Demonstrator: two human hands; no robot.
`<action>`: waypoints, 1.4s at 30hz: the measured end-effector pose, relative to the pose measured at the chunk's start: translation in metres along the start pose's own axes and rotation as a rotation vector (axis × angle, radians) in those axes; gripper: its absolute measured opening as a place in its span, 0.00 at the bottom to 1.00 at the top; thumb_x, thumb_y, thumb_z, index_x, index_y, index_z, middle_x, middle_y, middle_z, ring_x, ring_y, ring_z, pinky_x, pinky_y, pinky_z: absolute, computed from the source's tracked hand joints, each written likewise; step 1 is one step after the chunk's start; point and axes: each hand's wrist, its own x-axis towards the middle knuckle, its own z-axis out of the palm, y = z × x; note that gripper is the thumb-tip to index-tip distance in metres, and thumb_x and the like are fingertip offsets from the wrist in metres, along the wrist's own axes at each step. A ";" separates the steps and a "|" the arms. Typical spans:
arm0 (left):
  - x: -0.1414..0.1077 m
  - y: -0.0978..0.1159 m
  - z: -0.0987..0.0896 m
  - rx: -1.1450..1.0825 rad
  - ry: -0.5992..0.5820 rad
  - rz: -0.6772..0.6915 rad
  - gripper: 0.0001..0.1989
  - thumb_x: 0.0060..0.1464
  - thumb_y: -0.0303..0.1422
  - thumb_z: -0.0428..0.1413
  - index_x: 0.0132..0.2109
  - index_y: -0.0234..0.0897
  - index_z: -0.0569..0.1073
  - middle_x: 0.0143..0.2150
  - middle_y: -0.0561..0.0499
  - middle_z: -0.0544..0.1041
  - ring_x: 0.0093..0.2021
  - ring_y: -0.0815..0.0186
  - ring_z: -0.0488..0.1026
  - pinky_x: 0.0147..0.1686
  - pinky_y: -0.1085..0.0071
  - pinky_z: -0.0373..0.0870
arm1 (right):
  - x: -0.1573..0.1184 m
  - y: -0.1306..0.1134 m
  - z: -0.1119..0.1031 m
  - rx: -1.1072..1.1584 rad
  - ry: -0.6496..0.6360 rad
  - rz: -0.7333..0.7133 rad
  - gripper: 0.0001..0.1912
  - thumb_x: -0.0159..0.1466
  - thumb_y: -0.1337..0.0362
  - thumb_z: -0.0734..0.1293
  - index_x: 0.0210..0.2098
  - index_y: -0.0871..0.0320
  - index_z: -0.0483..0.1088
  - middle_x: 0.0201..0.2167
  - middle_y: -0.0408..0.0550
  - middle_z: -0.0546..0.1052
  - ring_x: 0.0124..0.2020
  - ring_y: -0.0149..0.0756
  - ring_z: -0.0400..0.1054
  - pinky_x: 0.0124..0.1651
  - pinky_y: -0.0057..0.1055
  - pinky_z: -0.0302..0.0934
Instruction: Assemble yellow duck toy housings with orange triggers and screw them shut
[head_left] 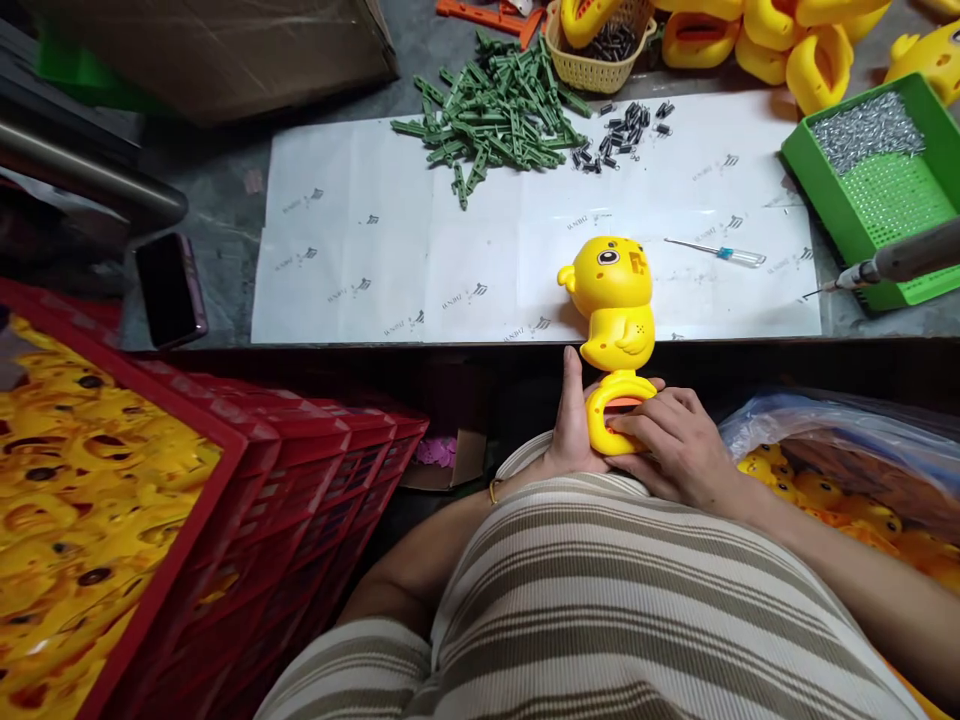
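A yellow plastic toy duck (616, 325) with a ring-shaped handle lies partly over the table's front edge, its head toward the table. My left hand (574, 425) supports the handle from the left and beneath, thumb pointing up along its side. On the other side, my right hand (679, 440) has its fingers curled over the handle, fingertips at the ring's opening. An orange strip shows inside that opening. A small screwdriver (739, 256) with a clear and blue handle rests on the white sheet, right of the duck's head.
Green plastic parts (506, 115) and dark springs (626, 130) lie on the white sheet (360, 250). A green tray (870, 220) of screws and an electric screwdriver (900, 260) are at right. A phone (169, 290) lies left, above a red crate (300, 450) of yellow parts.
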 end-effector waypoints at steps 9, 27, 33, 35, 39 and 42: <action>-0.002 0.007 0.015 -0.042 0.036 0.066 0.48 0.57 0.64 0.31 0.44 0.25 0.78 0.34 0.37 0.80 0.38 0.55 0.79 0.44 0.61 0.74 | -0.003 0.003 0.005 -0.039 0.160 -0.017 0.12 0.64 0.66 0.70 0.48 0.56 0.70 0.38 0.51 0.77 0.40 0.41 0.71 0.42 0.38 0.65; 0.000 0.003 0.013 -0.067 0.088 0.076 0.42 0.61 0.60 0.37 0.44 0.25 0.79 0.30 0.41 0.80 0.30 0.62 0.76 0.34 0.67 0.73 | 0.027 0.016 -0.029 0.259 -0.281 -0.012 0.07 0.69 0.60 0.62 0.36 0.56 0.61 0.32 0.47 0.71 0.29 0.33 0.64 0.30 0.28 0.61; -0.001 0.006 0.015 -0.078 0.064 0.052 0.41 0.63 0.58 0.35 0.47 0.25 0.77 0.33 0.40 0.80 0.32 0.61 0.78 0.36 0.67 0.74 | 0.034 0.017 -0.042 0.370 -0.434 0.063 0.06 0.69 0.61 0.62 0.38 0.54 0.59 0.32 0.44 0.71 0.29 0.32 0.63 0.31 0.28 0.60; -0.001 0.004 0.014 -0.058 0.058 0.074 0.42 0.61 0.60 0.37 0.45 0.24 0.78 0.31 0.41 0.79 0.31 0.62 0.77 0.36 0.68 0.73 | 0.038 0.016 -0.045 0.351 -0.469 0.048 0.08 0.70 0.60 0.60 0.37 0.54 0.57 0.32 0.45 0.71 0.29 0.33 0.62 0.31 0.29 0.59; 0.000 0.003 0.013 -0.061 0.010 0.092 0.40 0.59 0.61 0.41 0.48 0.27 0.77 0.31 0.44 0.79 0.32 0.64 0.77 0.37 0.71 0.73 | 0.044 0.013 -0.046 0.261 -0.512 0.011 0.11 0.71 0.57 0.59 0.35 0.54 0.56 0.30 0.44 0.70 0.28 0.34 0.60 0.31 0.31 0.56; 0.002 0.004 0.011 -0.043 -0.014 0.049 0.45 0.59 0.63 0.37 0.49 0.24 0.77 0.31 0.41 0.79 0.35 0.60 0.78 0.39 0.68 0.74 | 0.044 0.010 -0.042 0.242 -0.508 0.023 0.12 0.71 0.57 0.59 0.33 0.54 0.55 0.31 0.45 0.70 0.29 0.34 0.60 0.33 0.31 0.56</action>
